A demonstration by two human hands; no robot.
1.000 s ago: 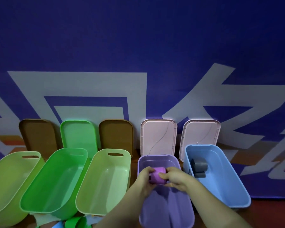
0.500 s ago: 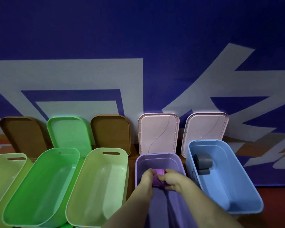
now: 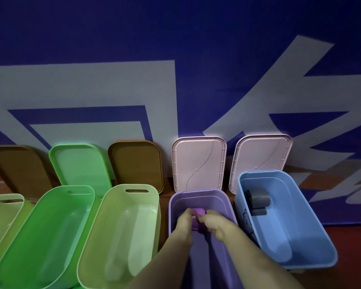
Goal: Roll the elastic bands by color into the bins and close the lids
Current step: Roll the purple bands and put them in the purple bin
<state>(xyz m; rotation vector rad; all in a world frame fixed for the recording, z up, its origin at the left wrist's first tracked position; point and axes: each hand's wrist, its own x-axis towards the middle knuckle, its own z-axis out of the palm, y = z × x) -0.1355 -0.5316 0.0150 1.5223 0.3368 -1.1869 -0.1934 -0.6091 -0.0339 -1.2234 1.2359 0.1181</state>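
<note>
Head view.

Left hand (image 3: pixel 184 221) and right hand (image 3: pixel 216 225) reach into the purple bin (image 3: pixel 198 191), both forearms entering from the bottom edge. Each hand has its fingers curled on the purple roll (image 3: pixel 198 211): left grips its left side, right its right side. The roll sits between the two hands, inside the bin's opening toward the far end. Cannot tell whether it touches the bin floor; the hands cover its lower part.

Blue bin (image 3: pixel 296 205) stands just right of the purple one. It holds two grey rolls (image 3: pixel 258 200) at its far left corner, a larger one behind a smaller one, touching.

Left of the purple bin, in a row: pale bin (image 3: pixel 123 226), green bin (image 3: pixel 50 226), then another pale bin at the frame edge (image 3: pixel 4 215), partly cut off. All three tilt toward the camera.

Lids lean upright against the banner (image 3: pixel 175 38) behind the bins. Left pink lid (image 3: pixel 198 161) stands behind the purple bin, right pink lid (image 3: pixel 261 159) behind the blue bin. Brown lid (image 3: pixel 136 163) is behind the nearer pale bin, green lid (image 3: pixel 79 163) behind the green bin, second brown lid (image 3: pixel 17 167) at far left. No bin is covered.

Red floor (image 3: pixel 352 247) shows at right of the blue bin.
</note>
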